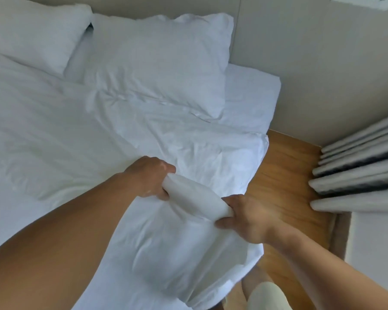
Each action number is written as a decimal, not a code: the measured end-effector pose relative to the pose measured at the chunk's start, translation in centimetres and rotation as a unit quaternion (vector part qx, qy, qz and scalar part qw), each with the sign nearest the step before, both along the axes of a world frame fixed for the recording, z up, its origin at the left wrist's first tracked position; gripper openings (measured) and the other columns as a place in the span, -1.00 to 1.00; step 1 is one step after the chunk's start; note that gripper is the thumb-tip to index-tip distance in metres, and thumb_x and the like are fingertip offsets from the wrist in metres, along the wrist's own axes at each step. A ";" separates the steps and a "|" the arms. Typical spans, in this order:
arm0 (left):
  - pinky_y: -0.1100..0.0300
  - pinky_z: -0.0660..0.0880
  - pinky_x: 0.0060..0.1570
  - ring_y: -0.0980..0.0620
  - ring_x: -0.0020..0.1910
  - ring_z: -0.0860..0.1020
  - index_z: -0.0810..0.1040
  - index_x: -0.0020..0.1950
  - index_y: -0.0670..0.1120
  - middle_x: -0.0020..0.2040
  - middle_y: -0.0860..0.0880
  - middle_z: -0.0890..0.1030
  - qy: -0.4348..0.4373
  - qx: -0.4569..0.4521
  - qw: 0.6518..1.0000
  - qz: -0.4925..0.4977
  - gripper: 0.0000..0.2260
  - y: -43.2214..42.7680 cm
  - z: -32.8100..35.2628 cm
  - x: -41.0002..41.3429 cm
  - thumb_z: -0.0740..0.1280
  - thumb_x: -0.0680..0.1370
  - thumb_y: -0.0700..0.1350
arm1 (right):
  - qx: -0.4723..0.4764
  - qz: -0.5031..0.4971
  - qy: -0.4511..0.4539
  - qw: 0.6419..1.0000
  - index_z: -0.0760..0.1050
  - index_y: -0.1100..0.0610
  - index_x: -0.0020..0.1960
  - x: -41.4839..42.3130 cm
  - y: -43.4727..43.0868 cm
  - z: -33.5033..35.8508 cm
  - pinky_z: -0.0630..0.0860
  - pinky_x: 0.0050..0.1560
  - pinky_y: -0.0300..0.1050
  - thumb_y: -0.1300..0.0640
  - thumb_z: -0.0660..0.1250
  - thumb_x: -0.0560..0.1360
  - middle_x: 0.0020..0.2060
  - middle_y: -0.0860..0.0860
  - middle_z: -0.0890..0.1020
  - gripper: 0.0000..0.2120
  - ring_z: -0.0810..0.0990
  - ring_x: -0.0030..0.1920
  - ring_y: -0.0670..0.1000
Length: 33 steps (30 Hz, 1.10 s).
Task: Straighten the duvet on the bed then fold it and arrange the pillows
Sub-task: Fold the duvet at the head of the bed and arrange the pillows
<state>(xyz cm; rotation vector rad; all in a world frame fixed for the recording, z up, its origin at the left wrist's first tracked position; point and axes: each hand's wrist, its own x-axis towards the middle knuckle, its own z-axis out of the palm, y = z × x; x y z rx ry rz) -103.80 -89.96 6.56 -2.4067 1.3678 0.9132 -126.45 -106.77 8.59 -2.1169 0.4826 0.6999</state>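
Forearms are stretched in from the lower corners of the view, both bare, and are brought close together over the near right edge of the bed [251, 92]. A bunched ridge of the duvet [76, 130] is gripped at both ends. The left hand [151, 175] is curled round the ridge's far end, knuckles up. The right hand [246, 217] is clamped round the near end, thumb on the near side and fingers wrapped over the top. Below the hands, the duvet's edge is draped off the side of the bed above the wooden floor [285, 166]. Beyond them it is spread in creases across the bed, up to two white pillows. The right pillow [161, 63] is laid flat at the head, with the left pillow [31, 34] just beside it. A beige wall [311, 63] is seen behind, and grey curtains [356, 164] at the right.
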 end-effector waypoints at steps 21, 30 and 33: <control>0.05 0.48 0.07 -0.11 0.10 0.56 0.59 0.14 0.03 0.12 -0.03 0.64 0.009 -0.022 0.996 0.086 -0.22 -27.9 -12.3 15.0 0.41 0.15 0.55 | 0.052 -0.019 0.052 0.997 0.62 -0.03 0.10 16.9 -30.0 -14.2 0.63 0.07 -0.02 -0.02 0.49 0.47 -0.07 -0.08 0.73 -0.77 0.69 -0.06 -0.06; -0.03 0.29 0.39 -0.11 0.36 0.47 0.41 0.46 0.07 0.34 -0.02 0.58 0.063 0.056 0.990 0.113 0.00 -26.0 -23.7 14.0 0.33 0.16 0.60 | 0.103 0.003 0.109 0.989 0.57 -0.24 0.00 15.1 -29.2 -24.6 0.49 -0.33 -0.44 -0.06 0.57 0.39 -0.22 -0.35 0.67 -0.75 0.63 -0.20 -0.34; -0.06 0.30 0.33 -0.09 0.25 0.50 0.43 0.29 0.08 0.18 0.00 0.61 0.030 0.036 0.994 0.094 -0.10 -25.9 -23.4 14.0 0.28 0.14 0.63 | 0.086 0.048 0.160 0.982 0.62 -0.18 -0.02 15.1 -30.3 -24.7 0.65 -0.02 -0.12 -0.12 0.56 0.33 -0.13 -0.20 0.72 -0.75 0.69 -0.12 -0.16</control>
